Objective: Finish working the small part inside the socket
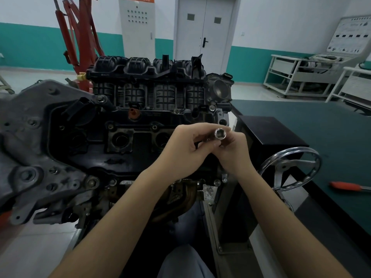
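A shiny metal socket (220, 134) on a short tool shaft points its open end toward me, held above the black valve cover of an engine (120, 125) on a stand. My left hand (186, 143) grips the shaft from the left with curled fingers. From the right, my right hand (233, 149) pinches the socket end with thumb and fingers. Most of the tool's shaft is hidden inside both hands.
A chrome handwheel (291, 169) sits on the stand at right, beside a black box (269, 133). A red-handled tool (347, 186) lies on the dark green bench (321, 121). A red engine hoist (80, 41) stands behind; white carts (301, 77) stand far right.
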Tool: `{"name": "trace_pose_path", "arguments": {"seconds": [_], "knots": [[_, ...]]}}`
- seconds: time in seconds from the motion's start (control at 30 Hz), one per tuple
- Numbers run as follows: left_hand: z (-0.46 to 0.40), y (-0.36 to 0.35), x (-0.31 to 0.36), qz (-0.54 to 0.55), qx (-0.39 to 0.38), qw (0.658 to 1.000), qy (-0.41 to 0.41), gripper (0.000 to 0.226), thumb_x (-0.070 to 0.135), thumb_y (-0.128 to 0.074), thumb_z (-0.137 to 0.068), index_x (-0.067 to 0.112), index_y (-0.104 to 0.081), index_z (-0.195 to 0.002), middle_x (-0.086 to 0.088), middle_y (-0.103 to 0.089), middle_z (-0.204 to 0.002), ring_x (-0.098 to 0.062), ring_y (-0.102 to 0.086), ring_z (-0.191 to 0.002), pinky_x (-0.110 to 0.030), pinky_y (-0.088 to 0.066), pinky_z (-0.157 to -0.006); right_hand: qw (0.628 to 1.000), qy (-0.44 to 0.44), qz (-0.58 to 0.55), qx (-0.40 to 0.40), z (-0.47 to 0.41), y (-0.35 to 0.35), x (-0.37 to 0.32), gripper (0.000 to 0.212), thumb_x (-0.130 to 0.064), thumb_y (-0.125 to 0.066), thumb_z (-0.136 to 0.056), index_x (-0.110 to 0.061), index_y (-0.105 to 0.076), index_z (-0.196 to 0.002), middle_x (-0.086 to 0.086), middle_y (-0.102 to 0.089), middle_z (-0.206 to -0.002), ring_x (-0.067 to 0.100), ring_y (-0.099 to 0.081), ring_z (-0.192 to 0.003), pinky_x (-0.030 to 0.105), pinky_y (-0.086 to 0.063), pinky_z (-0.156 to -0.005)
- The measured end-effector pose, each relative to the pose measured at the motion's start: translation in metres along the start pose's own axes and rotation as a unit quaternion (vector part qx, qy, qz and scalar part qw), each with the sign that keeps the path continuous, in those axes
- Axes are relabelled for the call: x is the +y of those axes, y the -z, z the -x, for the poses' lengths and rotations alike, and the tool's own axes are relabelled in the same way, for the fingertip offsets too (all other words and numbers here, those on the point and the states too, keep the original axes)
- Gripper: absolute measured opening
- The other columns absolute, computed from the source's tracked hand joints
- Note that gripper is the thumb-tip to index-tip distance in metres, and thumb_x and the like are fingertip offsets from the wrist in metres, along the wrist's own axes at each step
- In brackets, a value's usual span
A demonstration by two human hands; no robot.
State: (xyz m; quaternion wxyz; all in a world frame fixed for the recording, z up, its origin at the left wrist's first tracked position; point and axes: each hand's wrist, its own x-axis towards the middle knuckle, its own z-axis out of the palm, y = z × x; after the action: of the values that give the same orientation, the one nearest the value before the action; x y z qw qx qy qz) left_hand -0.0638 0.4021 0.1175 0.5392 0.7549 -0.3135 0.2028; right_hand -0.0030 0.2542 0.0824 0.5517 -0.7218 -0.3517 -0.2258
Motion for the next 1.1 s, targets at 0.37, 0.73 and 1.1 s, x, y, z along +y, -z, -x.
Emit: {"name": "trace_pose_path", "arguments": {"seconds": [0.37, 0.73, 1.1], "knots": [[-0.0008, -0.0019, -0.0023, 0.011, -0.011, 1.000, 0.012, 0.030, -0.007, -0.064, -0.086, 0.005, -0.070, -0.113, -0.007, -0.072, -0.107, -0.014, -0.067, -0.106, -0.037, -0.052, -0.097, 1.000, -0.015, -0.007, 0.004, 0.0040, 0.0014, 0.0025, 0.033, 0.009, -0.068, -0.079, -0.015, -0.065, -0.101, -0.022, -0.069, -0.080, -0.004, -0.067, -0.080, 0.012, -0.049, -0.073], [-0.0022, -0.0012, 0.0002, 0.058, 0.032, 0.998, 0.012, 0.025, -0.010, -0.068, -0.081, 0.003, -0.072, -0.103, -0.011, -0.073, -0.100, -0.020, -0.070, -0.099, -0.042, -0.054, -0.094, 0.999, 0.001, -0.032, -0.016, 0.0008, 0.0045, -0.0048, 0.034, 0.003, -0.065, -0.080, -0.024, -0.063, -0.101, -0.025, -0.070, -0.091, -0.003, -0.066, -0.088, 0.012, -0.049, -0.077], [-0.0010, -0.0044, 0.0048, 0.047, 0.039, 0.998, -0.001, 0.031, -0.007, -0.072, -0.078, 0.013, -0.070, -0.102, 0.000, -0.073, -0.093, -0.012, -0.071, -0.093, -0.028, -0.055, -0.088, 1.000, 0.013, -0.005, -0.009, 0.0031, 0.0046, 0.0003, 0.036, 0.008, -0.065, -0.079, -0.019, -0.062, -0.103, -0.031, -0.068, -0.088, -0.009, -0.065, -0.085, 0.007, -0.047, -0.074]]}}
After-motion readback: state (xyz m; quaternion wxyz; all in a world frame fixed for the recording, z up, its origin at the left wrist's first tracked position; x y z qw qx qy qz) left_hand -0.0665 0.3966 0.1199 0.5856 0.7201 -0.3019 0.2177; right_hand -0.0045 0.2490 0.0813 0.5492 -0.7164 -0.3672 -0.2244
